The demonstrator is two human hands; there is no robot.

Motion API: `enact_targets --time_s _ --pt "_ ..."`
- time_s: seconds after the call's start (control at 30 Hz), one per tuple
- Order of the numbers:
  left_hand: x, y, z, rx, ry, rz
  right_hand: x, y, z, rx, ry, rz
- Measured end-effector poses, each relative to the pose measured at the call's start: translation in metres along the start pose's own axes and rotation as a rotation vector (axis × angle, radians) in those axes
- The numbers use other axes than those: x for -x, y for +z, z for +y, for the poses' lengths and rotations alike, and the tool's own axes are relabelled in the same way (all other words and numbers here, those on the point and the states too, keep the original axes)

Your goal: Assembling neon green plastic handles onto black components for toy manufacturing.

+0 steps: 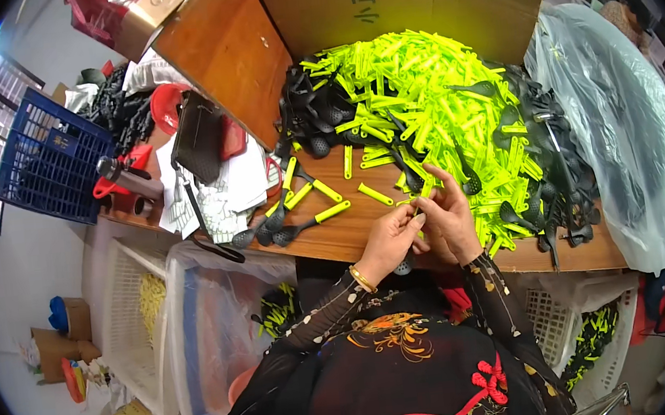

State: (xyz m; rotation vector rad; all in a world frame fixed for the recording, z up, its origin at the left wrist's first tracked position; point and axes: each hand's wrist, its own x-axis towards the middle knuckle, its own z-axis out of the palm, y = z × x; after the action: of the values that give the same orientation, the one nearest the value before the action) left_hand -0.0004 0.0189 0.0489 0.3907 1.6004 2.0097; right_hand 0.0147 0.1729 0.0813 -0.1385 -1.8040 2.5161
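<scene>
My left hand (387, 242) and my right hand (451, 218) meet at the table's front edge, fingers pinched together. A bit of a lime-green handle (406, 201) shows between the fingertips. Just below the hands, the black head of a kitchen utensil (405, 265) peeks out; my fingers hide how it joins the handle. Beyond my hands rises a big heap of loose lime-green handles (432, 75). Black slotted spoons and ladles (311, 116) lie along its left side. Several black utensils with green handles (302, 228) rest on the wood to my left.
A cardboard sheet (408, 5) and wooden board (223, 53) wall the heap. More black utensils (560, 175) lie right, by a clear plastic bag (612, 129). Papers (211, 204) and a dark pouch (197, 141) sit left. Plastic-lined bins (189, 344) stand below the table.
</scene>
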Motion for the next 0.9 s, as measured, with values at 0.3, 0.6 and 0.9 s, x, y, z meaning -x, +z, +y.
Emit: enact_targets --time_s 0.3,0.6,0.9 --pt "-0.031 -0.009 -0.014 0.019 0.176 0.047 -0.036 -0.015 0.022 0.328 -0.21 -0.074" --pt "-0.033 -0.027 -0.026 0.139 -0.008 0.31 -0.135 0.042 0.024 1.139 -0.921 -0.365" --pt "-0.045 -0.032 -0.035 0.057 -0.141 0.329 -0.159 0.049 0.052 1.675 -0.726 -0.508"
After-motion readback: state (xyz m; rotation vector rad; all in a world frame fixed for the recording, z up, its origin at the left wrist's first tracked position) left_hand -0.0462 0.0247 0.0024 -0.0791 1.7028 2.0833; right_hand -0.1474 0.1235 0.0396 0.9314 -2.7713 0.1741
